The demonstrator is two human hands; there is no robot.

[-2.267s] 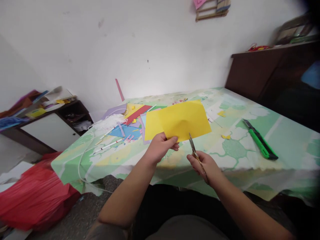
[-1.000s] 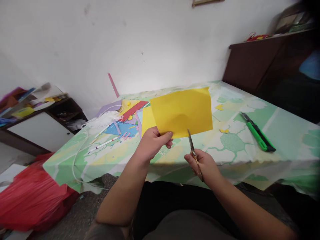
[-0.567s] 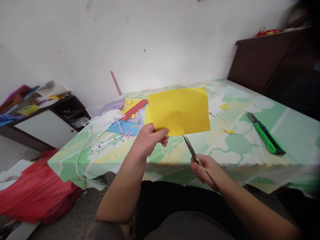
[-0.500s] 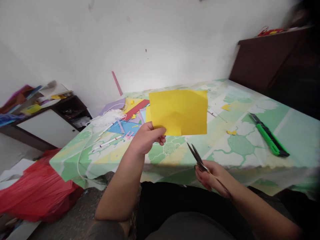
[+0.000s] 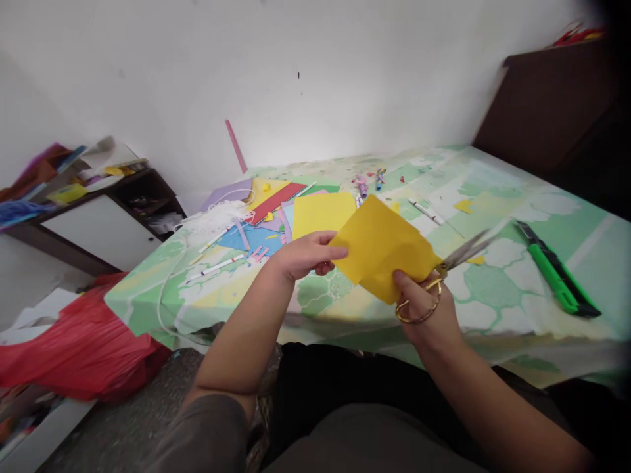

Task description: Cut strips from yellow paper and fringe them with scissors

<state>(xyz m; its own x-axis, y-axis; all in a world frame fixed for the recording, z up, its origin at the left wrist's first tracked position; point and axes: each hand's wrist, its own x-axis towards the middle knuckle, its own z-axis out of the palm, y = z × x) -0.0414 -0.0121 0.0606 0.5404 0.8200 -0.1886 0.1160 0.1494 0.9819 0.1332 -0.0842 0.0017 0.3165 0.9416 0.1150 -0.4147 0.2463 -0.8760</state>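
One yellow sheet (image 5: 379, 243), held tilted above the counter (image 5: 271, 289). Left hand (image 5: 311, 255) pinches its left corner; right hand (image 5: 434, 314) pinches its lower right edge and also grips scissors (image 5: 458, 256), blades pointing rightward. Paler sheet (image 5: 323, 213) beyond left hand; green cutter (image 5: 549, 269) right of right hand.

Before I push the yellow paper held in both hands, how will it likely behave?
The held yellow paper seems light, looking thin. It is probably springy rather than floppy, spanning nearly flat between left hand and right hand.
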